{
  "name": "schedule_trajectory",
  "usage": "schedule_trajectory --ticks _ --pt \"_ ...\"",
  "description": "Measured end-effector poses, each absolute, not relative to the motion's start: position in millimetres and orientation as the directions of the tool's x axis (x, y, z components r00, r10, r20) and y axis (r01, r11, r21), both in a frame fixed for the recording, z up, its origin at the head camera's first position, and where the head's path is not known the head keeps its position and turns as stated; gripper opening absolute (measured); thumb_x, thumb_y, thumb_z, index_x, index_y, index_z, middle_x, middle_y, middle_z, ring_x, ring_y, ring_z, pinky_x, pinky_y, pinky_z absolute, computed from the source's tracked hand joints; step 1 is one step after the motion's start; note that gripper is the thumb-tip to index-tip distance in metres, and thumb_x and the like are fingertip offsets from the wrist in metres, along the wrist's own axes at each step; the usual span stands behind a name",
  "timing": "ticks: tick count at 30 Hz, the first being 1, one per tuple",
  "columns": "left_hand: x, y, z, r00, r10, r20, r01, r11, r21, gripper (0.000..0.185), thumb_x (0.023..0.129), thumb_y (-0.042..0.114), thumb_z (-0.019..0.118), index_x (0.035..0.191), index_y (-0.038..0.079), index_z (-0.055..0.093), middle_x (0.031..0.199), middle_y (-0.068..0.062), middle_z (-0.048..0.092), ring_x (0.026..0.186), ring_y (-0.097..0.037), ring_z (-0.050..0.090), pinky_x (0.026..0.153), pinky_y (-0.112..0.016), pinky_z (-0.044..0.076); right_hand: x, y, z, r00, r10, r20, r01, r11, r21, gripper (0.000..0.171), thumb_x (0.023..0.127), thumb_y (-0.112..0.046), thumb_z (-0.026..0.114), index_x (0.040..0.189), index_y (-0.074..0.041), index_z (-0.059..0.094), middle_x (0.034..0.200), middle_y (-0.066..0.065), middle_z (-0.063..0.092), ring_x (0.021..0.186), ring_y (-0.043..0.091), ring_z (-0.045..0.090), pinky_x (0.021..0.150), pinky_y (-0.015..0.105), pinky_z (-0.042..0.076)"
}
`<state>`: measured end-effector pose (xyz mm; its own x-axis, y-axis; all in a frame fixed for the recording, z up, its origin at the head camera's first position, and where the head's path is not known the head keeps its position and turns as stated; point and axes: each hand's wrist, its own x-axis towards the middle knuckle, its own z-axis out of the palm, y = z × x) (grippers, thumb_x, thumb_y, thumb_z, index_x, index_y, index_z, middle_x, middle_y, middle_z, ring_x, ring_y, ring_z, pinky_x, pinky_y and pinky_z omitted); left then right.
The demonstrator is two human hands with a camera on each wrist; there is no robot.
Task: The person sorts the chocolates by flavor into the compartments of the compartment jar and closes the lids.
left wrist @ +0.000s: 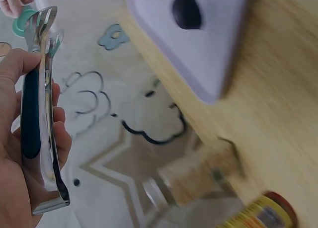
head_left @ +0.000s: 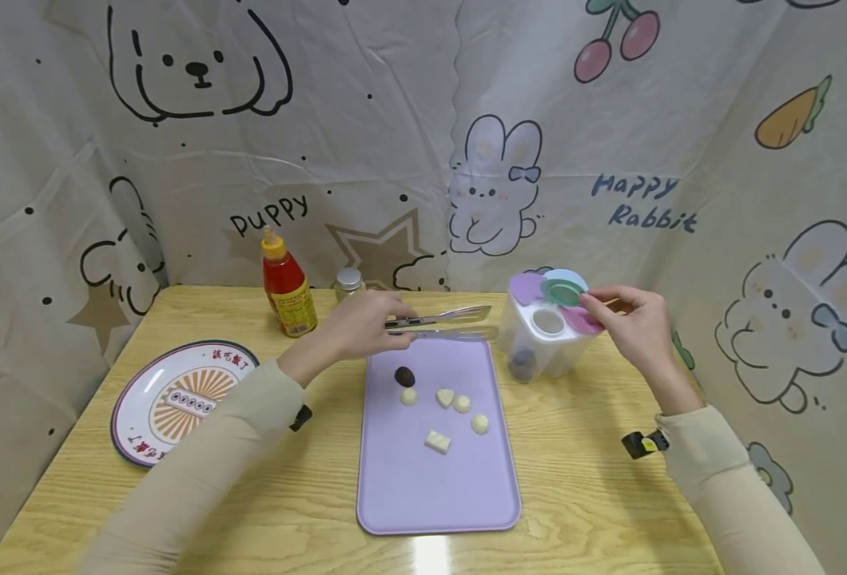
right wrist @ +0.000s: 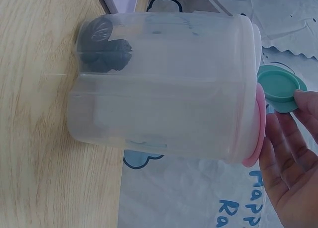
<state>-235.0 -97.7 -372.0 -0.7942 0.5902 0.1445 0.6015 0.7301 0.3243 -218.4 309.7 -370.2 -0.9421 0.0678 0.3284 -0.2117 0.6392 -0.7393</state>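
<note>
Bright, even light fills all views; a glare patch sits at bottom centre on the pale wooden table point(head_left: 582, 479). The left wrist view is motion-blurred, and the head view bends at its edges.

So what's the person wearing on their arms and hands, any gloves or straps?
Both arms wear long beige sleeves down to the wrists. The left hand and right hand are bare, with no gloves or rings visible. A small black device sits at each wrist; the one on the right wrist shows a yellow mark.

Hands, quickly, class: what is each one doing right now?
Left hand: grips the metal tongs.
Right hand: fingertips pinch the green lid on the container.
</note>
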Motion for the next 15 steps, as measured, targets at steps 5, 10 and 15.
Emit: schedule_trajectory --ticks 5,10,15 --pt "-228 -123 -382 -0.827 0.555 0.092 0.55 0.764 0.338 0.035 0.092 0.031 0.078 0.122 0.014 0.079 0.115 -0.006 0.077 0.093 -0.02 0.066 0.084 -0.037 0.058 -219 310 -370 -0.942 0.073 0.327 -0.208 0.639 -0.741 0.036 0.097 -0.033 0.077 0.112 0.0 0.078 0.088 -0.03 0.064 0.076 0.002 0.06 0.064 0.013 0.053" --pt "-224 -148 -395 -0.85 0.524 0.06 0.511 0.792 0.334 0.036 0.091 0.031 0.079 0.122 0.013 0.079 0.115 -0.008 0.076 0.088 -0.02 0.063 0.082 -0.038 0.058 -219 310 -369 -0.941 0.073 0.331 -0.214 0.63 -0.747 0.035 0.097 -0.031 0.078 0.111 0.002 0.077 0.087 -0.03 0.065 0.076 0.001 0.061 0.064 0.013 0.053" --pt "-221 -169 -409 -0.856 0.513 0.064 0.505 0.802 0.32 0.034 0.09 0.031 0.079 0.118 0.011 0.08 0.11 -0.008 0.078 0.087 -0.018 0.064 0.08 -0.039 0.057 -219 310 -370 -0.942 0.075 0.326 -0.208 0.632 -0.746 0.036 0.097 -0.032 0.077 0.112 0.001 0.077 0.088 -0.029 0.065 0.076 0.001 0.061 0.064 0.013 0.053"
